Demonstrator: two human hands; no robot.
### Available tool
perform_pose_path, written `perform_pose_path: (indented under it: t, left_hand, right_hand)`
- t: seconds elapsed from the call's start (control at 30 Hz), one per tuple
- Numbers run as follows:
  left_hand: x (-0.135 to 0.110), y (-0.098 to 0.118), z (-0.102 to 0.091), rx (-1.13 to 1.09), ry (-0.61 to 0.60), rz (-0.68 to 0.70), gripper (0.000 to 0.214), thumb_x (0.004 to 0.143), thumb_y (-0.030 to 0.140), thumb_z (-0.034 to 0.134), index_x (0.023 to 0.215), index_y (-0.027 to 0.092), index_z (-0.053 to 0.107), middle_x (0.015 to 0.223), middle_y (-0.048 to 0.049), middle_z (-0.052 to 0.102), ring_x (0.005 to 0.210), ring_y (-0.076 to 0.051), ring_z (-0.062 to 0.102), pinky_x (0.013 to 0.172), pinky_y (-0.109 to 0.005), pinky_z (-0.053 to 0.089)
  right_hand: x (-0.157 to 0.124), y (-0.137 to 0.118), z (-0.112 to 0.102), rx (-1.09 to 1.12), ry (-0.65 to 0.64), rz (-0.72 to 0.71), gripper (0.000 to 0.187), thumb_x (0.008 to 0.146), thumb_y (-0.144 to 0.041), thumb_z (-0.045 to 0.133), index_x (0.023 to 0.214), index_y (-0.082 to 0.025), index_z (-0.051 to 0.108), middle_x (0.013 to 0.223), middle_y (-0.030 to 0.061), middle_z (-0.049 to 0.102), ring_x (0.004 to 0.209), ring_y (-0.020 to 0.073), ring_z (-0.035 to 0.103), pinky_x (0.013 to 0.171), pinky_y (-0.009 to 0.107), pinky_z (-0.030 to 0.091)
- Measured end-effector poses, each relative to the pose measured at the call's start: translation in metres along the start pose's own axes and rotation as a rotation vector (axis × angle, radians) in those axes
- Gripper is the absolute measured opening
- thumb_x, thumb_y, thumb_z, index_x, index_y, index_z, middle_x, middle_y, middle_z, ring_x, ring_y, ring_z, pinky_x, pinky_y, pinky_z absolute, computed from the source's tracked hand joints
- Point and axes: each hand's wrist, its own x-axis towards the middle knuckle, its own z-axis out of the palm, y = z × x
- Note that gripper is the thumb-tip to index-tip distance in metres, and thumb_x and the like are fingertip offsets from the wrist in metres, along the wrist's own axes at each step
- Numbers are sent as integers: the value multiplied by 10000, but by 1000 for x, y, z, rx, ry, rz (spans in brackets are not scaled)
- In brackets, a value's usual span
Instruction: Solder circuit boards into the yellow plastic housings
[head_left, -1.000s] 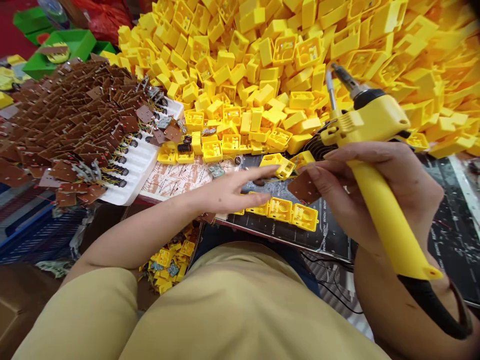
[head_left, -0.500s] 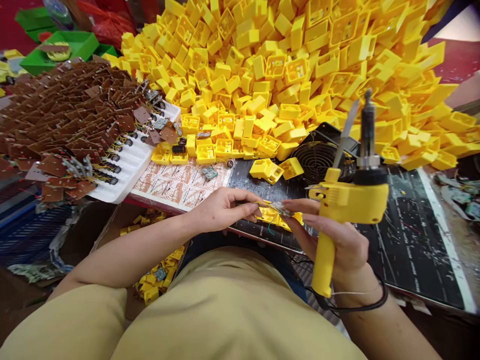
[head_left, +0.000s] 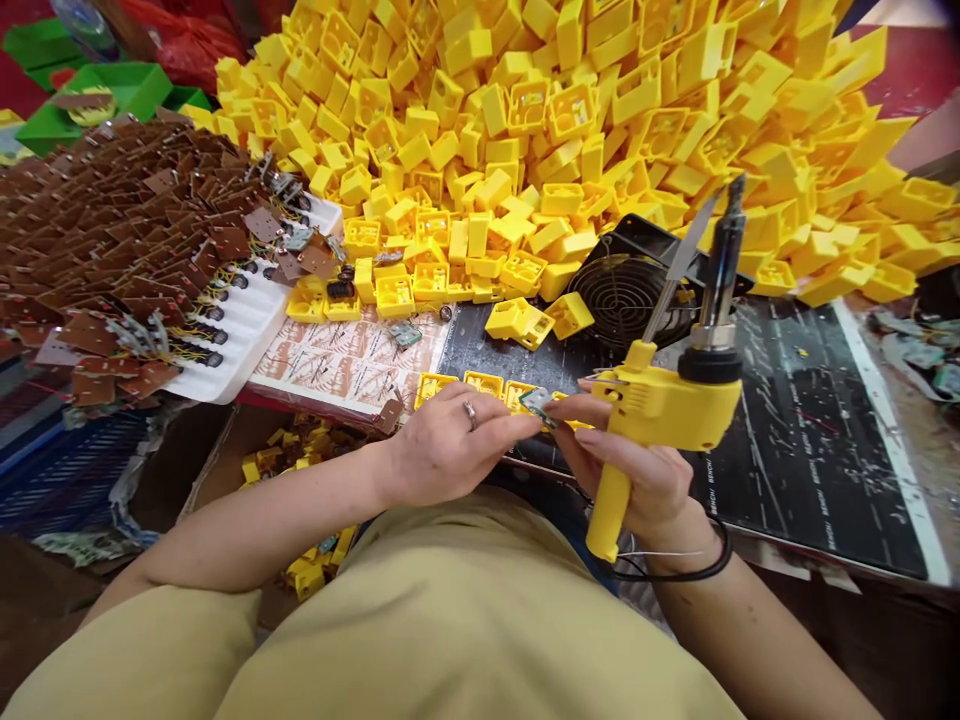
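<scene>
At the near edge of the black cutting mat that covers the surface, the left hand and the right hand meet over a small green circuit board. The left grip is pressed together, thumb and forefinger pinching the board's left edge, and a ring sits on one finger. The right grip is wrapped around the handle of a yellow pistol-shaped plastic soldering gun, whose metal tip points up and away. That hand's free fingertips touch the board's right side.

Just behind the board, a short row of open yellow plastic housings lies on the mat. Farther back stands a round black wire-grilled fan, with a great heap of yellow plastic casings behind and beside it. To the left, a pile of brown circuit boards lies partly on a white ridged plastic tray. Green plastic bins sit at the far left corner.
</scene>
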Motion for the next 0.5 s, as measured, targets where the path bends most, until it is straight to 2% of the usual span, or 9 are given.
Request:
perform_pose_path:
  t: [0.1, 0.27, 0.4, 0.5]
  left_hand:
    - [-1, -2, 1, 147, 27, 122, 169, 891, 133, 549, 1026, 207, 618, 762, 9, 666, 643, -111, 584, 736, -289, 475]
    - [0, -3, -1, 130, 55, 154, 132, 881, 136, 571, 906, 223, 667, 764, 14, 695, 622, -92, 580, 815, -296, 488]
    - [-2, -4, 0, 85, 66, 192, 120, 867, 122, 603, 911, 209, 673, 765, 9, 703, 613, -94, 589, 772, -291, 506]
    - [-4, -2, 3, 42, 93, 149, 87, 870, 148, 623, 907, 205, 677, 863, -33, 714, 678, -111, 625, 685, -264, 519]
  right_hand:
    - [-1, -1, 2, -10, -1, -39, 714, 798, -84, 713, 1387, -376, 434, 1191, 18, 685, 1068, 223, 676, 982, 450, 577]
    - [-6, -2, 4, -22, -18, -41, 675, 826, -73, 680, 1375, -386, 443, 1207, 15, 678, 1075, 203, 672, 968, 409, 585]
    - [-10, 0, 5, -19, -37, -56, 617, 853, -77, 650, 1369, -362, 464, 1220, 40, 671, 1081, 207, 670, 950, 405, 591]
    - [-14, 3, 5, -15, -51, -62, 669, 851, -71, 654, 1414, -346, 421, 1223, 60, 667, 1097, 217, 663, 949, 418, 592]
